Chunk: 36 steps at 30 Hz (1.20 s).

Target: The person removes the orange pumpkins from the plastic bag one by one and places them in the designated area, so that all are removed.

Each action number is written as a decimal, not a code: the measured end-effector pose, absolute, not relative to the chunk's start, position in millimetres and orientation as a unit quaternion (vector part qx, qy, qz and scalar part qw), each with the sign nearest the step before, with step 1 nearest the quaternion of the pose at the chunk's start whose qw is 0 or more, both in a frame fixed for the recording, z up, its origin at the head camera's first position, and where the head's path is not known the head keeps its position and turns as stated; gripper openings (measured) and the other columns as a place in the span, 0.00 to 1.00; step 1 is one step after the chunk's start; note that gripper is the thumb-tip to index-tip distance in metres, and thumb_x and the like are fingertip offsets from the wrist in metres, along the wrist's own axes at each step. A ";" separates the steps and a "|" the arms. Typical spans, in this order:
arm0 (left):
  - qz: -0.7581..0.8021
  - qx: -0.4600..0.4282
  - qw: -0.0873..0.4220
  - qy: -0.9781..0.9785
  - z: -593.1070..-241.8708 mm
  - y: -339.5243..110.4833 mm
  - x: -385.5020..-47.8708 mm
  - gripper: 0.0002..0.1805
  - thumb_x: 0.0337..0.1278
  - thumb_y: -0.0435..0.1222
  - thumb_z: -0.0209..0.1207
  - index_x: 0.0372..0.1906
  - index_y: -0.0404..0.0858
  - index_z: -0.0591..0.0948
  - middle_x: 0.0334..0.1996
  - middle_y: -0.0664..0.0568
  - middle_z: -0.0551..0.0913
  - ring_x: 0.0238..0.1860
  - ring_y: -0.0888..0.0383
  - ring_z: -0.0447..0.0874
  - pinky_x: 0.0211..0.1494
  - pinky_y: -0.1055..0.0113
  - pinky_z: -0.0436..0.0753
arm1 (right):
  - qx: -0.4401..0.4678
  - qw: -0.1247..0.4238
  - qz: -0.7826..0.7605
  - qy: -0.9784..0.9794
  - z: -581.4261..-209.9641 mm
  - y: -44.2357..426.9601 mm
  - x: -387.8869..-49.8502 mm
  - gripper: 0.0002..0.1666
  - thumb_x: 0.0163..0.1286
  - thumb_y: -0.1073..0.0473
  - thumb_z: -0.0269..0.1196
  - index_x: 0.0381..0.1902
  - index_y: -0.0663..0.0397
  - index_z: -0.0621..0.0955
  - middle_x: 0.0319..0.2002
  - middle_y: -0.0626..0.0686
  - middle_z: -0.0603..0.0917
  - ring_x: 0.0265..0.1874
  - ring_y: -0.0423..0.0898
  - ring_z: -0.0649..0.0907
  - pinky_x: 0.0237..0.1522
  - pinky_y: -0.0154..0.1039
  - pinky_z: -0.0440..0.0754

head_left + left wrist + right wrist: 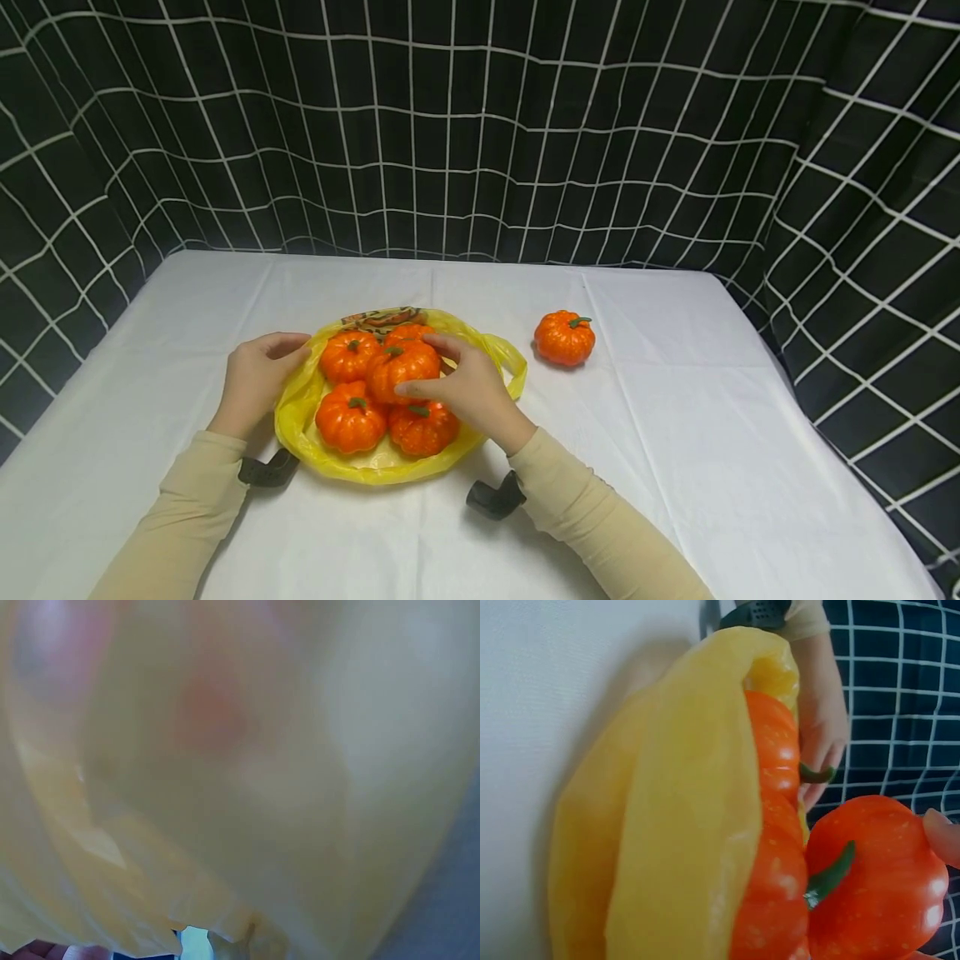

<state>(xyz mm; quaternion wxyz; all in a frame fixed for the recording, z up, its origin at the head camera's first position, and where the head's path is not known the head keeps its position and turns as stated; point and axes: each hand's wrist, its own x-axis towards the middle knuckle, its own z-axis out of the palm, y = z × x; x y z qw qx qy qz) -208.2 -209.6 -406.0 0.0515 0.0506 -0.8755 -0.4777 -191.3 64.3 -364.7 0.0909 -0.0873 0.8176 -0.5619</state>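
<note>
A yellow plastic bag (pixel 367 475) lies open on the table with several small orange pumpkins (pixel 350 421) inside. My right hand (pixel 480 392) holds one pumpkin (pixel 402 372) between thumb and fingers, above the others in the bag. In the right wrist view this held pumpkin (pixel 885 877) shows its green stem beside the bagged ones. At the bag's left rim, my left hand (pixel 255 383) grips the plastic, its fingertips partly hidden. The left wrist view is mostly filled by blurred yellow plastic (pixel 300 825).
Another orange pumpkin (pixel 564 338) sits on the white-covered table (pixel 712 417), right of the bag. A bag handle loop (pixel 517 367) sticks out toward it. Black cloth with a white grid (pixel 465 133) hangs behind and at both sides. Dark wrist devices (pixel 495 497) are worn at both cuffs.
</note>
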 end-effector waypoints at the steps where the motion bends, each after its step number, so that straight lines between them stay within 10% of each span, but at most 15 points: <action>1: -0.478 0.050 0.050 -0.875 -405.9 -209.5 -208.2 0.19 0.69 0.39 0.57 0.57 0.33 0.81 0.56 0.36 0.83 0.62 0.42 0.78 0.64 0.50 0.80 | -0.085 0.090 -0.564 0.817 -363.9 65.1 -191.2 0.45 0.52 0.56 0.77 0.67 0.56 0.74 0.68 0.55 0.75 0.67 0.55 0.76 0.66 0.47 0.77; 36: -0.472 0.053 0.053 -0.878 -404.8 -209.9 -207.1 0.20 0.69 0.38 0.57 0.60 0.33 0.80 0.57 0.35 0.82 0.63 0.40 0.77 0.67 0.49 0.77 | -0.073 0.033 -0.597 0.798 -345.7 130.4 -180.3 0.44 0.52 0.59 0.78 0.67 0.56 0.74 0.67 0.53 0.75 0.70 0.49 0.73 0.68 0.42 0.75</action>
